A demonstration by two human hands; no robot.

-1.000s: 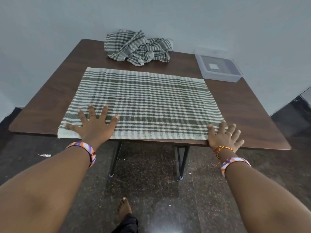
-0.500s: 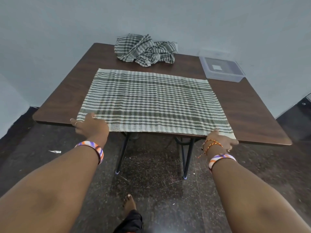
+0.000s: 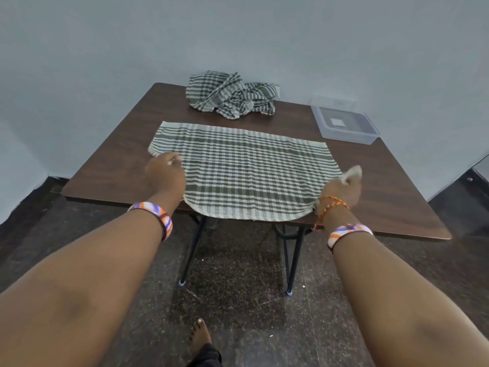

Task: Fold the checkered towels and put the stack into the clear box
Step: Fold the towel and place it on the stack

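Checkered towel (image 3: 246, 168): both hands pinch near corners, left hand (image 3: 165, 173), right hand (image 3: 344, 188); fingertips hidden.

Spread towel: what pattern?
Dark green and cream checks on the spread towel, head view.

Bare room: plain wall (image 3: 105, 49), dark stone floor (image 3: 238, 287)

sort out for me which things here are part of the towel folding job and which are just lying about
Part of the job:
- spread towel, near corners pinched by left hand and right hand
- crumpled towels at the table's far edge
- clear box, no towels in it

Just there:
- table
- bangles
- scrap on the floor
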